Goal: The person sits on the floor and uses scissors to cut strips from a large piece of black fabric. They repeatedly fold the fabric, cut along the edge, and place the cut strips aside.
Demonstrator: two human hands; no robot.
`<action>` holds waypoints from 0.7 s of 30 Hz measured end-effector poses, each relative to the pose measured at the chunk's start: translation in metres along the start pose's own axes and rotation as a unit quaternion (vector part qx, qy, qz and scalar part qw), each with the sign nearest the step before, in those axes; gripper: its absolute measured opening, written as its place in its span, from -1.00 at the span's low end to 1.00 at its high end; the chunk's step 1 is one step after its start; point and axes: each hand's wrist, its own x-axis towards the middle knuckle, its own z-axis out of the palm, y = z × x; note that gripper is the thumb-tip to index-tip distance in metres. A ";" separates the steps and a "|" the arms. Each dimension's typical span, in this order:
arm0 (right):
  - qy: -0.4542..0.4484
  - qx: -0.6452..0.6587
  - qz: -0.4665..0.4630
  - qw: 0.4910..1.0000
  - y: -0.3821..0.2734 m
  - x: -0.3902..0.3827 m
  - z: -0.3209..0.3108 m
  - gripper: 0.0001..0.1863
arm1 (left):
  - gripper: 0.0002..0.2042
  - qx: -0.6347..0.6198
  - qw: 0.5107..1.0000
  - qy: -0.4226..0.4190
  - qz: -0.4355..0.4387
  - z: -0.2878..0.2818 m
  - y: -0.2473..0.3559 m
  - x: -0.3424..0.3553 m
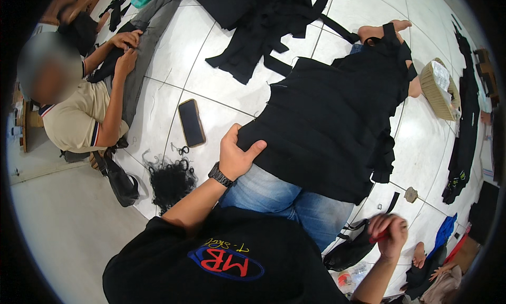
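Note:
A large piece of black cloth (pixel 327 130) with ragged, stepped edges lies spread over my jeans-clad legs. My left hand (pixel 235 153) pinches its near left corner, with the thumb on top and the fingers underneath. Off to the right, apart from the cloth, my right hand (pixel 390 233) is closed around a small red thing (pixel 381 234). Motion blur and the fingers hide most of that thing, so its kind cannot be made out. A black bag (pixel 348 251) with straps lies on the floor beside this hand.
On the tiles to my left lie a phone (pixel 191 123) and a heap of black thread scraps (pixel 171 182). More black cloth pieces (pixel 247 35) are ahead. A wicker basket (pixel 440 90) stands at right. Another person (pixel 84 103) sits at left, both hands on grey cloth.

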 end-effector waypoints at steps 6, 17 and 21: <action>0.107 -0.733 -0.152 0.654 0.008 0.050 0.021 -0.80 | -0.61 -0.019 0.999 0.043 -0.004 0.004 -0.003 -0.001; -0.003 -0.706 -0.103 0.700 0.026 0.012 -0.036 -0.79 | -0.52 0.029 0.998 0.039 -0.030 0.009 0.004 -0.004; 0.026 -0.702 -0.111 0.703 0.024 0.003 -0.051 -0.79 | -0.52 0.014 0.997 0.071 0.011 0.012 -0.007 -0.004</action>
